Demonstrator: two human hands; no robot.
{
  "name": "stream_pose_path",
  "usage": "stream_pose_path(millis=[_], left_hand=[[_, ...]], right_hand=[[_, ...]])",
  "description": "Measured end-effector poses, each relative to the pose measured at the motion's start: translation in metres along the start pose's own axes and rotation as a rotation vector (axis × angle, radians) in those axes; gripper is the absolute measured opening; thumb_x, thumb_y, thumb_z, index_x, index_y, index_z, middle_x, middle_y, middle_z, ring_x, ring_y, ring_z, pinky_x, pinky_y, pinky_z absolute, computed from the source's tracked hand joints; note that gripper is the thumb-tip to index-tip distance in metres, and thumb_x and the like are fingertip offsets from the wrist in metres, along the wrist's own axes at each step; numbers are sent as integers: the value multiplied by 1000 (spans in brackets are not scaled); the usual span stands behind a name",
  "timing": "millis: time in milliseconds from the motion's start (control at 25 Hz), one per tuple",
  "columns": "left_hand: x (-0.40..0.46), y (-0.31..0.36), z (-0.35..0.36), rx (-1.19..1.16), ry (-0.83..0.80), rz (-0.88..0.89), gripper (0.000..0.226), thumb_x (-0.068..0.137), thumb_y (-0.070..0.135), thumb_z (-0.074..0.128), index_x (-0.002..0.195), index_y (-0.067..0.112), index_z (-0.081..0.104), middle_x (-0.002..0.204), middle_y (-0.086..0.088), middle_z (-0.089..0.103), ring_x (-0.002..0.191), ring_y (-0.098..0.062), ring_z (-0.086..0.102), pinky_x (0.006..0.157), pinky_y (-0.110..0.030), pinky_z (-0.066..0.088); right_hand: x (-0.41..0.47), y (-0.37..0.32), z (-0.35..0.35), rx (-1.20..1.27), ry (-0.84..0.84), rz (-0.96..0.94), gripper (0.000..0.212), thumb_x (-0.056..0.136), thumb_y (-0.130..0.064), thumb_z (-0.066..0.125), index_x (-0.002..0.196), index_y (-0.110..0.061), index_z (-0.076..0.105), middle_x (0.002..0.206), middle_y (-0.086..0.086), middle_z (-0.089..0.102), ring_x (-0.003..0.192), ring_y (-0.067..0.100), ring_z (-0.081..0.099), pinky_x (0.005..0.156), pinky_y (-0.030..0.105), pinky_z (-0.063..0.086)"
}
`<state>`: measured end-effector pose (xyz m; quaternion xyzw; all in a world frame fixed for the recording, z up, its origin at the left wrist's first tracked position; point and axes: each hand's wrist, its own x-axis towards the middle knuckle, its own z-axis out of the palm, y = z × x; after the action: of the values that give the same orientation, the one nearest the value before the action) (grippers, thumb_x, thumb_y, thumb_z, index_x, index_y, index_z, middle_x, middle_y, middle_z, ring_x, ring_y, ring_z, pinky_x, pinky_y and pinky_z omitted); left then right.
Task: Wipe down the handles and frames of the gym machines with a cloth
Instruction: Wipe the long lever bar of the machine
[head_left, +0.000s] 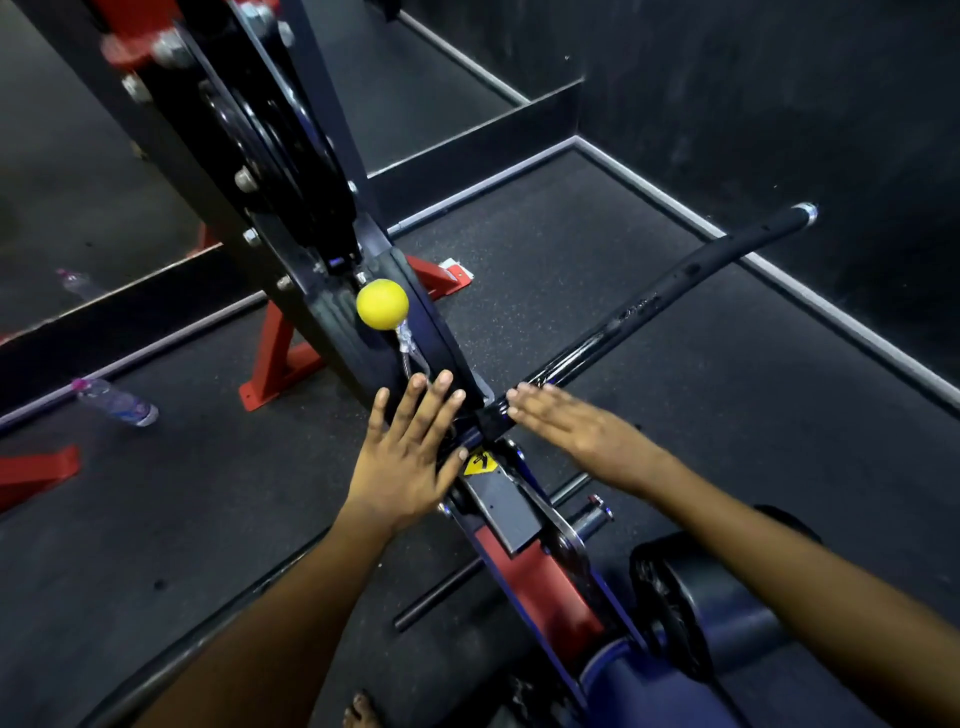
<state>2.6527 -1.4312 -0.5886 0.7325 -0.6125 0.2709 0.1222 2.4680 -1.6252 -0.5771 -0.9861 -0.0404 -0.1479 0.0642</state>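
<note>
Both hands flat, grip released: left hand near yellow warning sticker, print unreadable; right hand over bar.

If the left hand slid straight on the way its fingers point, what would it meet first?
Most likely the yellow ball on its cable, just beyond the left hand, whose straight fingers point up the black frame. Depth is unclear, so it might pass beside it.

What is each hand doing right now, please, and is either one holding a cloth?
Left hand: open, fingers spread over the black frame, holding nothing.
Right hand: open, fingers straight by the black bar, holding nothing.
No cloth visible.
</note>
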Motion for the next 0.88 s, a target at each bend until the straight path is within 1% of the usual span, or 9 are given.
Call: stream_pose_path(millis=[80,160,240,440,560,640,680,840,880], left_hand=[[0,0,0,-3,-1,-2,75,94,45,41,154,21,5,162,2,-4,149,-19,-1,119,-45,-1],[-1,0,0,-6,-8,-6,74,94,45,41,154,21,4,162,3,-4,149,-19,-1,119,-45,-1],[-1,0,1,-13,-17,-6,75,94,45,41,154,21,5,162,2,-4,149,-19,-1,119,-45,0],[-1,1,0,-6,-17,-6,76,93,46,42,154,21,4,162,2,-5,149,-19,-2,119,-45,-1],[0,1,-2,-3,-21,-3,76,93,47,41,154,21,3,162,3,-6,149,-18,-4,119,-45,-2],[-1,1,-1,0,-25,-7,77,93,47,41,154,21,2,162,2,-7,149,-18,-4,119,-45,-2],[-1,1,-1,4,-25,-5,77,93,47,41,154,21,3,162,2,-7,149,-18,-4,119,-45,-2],[-1,1,-2,14,-22,2,77,93,46,43,154,20,4,162,1,-6,149,-19,-3,119,-45,-1],[-1,1,-1,14,-26,1,77,93,46,42,154,20,4,162,2,-6,149,-19,-3,119,-45,-1]], right_hand=[[-8,35,-13,-40,18,188,43,98,-6,32,142,-8,37,147,10,38,138,21,31,118,25,12],[-10,71,-25,-20,173,664,48,90,10,39,136,-1,45,141,19,44,135,31,35,117,32,13],[9,61,-23,-2,203,832,52,78,18,38,126,6,52,132,27,50,129,40,42,113,40,17],[34,0,-2,13,-125,200,51,77,13,53,126,-1,55,132,20,53,124,35,49,112,44,25],[13,69,-21,-39,-4,528,56,78,17,44,130,-2,52,134,20,51,131,37,41,113,44,23],[6,73,-28,-82,61,746,63,79,20,40,138,-3,42,144,17,42,139,30,30,116,30,11],[11,53,-23,-59,63,697,58,86,13,36,141,-4,38,148,15,36,141,26,27,116,22,6],[2,-17,4,-49,-1,-56,63,81,13,34,142,-3,34,149,13,33,141,21,23,119,29,8],[-7,0,2,-51,-21,-83,67,80,17,38,143,-5,32,151,11,30,142,19,19,119,31,9]])
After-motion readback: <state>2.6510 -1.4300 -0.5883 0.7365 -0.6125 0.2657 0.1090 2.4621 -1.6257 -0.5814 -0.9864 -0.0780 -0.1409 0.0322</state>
